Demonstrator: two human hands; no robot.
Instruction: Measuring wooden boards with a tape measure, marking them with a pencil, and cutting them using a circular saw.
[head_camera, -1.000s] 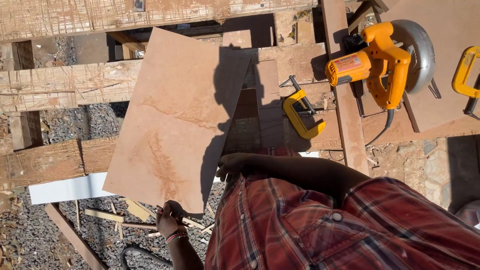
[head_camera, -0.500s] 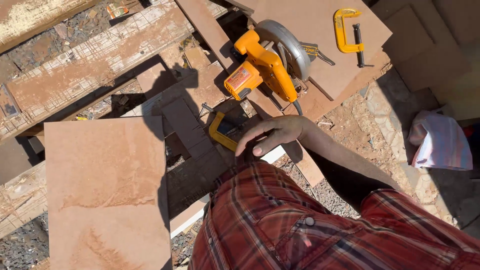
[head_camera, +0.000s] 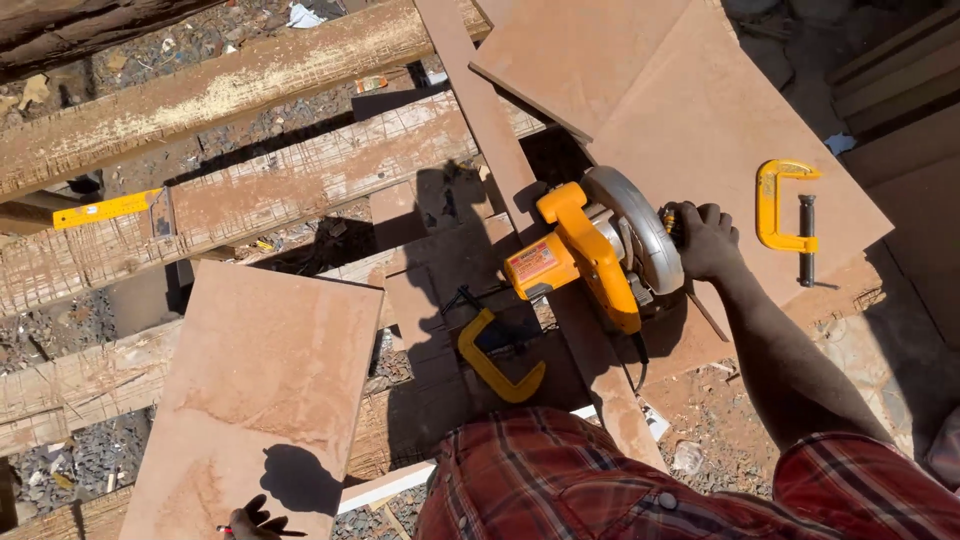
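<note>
Right hand (head_camera: 708, 240): grip closed around the right side of the yellow circular saw (head_camera: 598, 255), which sits on a large reddish-brown board (head_camera: 700, 110), centre right.
Left hand (head_camera: 250, 520): near left, fingers pinching a thin pencil-like stick; touching the near edge of a rectangular brown panel (head_camera: 262, 390).
Clamps: yellow C-clamp (head_camera: 783, 210) right of saw; another (head_camera: 495, 365) near it.

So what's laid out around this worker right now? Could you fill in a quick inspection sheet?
Surface: rough wooden beams over gravel, in sun.
Job's things: yellow circular saw on a brown board; second brown panel at lower left.
Clutter: two yellow clamps, yellow level.
Hands: right hand on the saw's blade guard; left hand at the panel's near edge, pencil in it.
Cables: black cord below the saw.
Surroundings: gravel, scrap wood.
</note>
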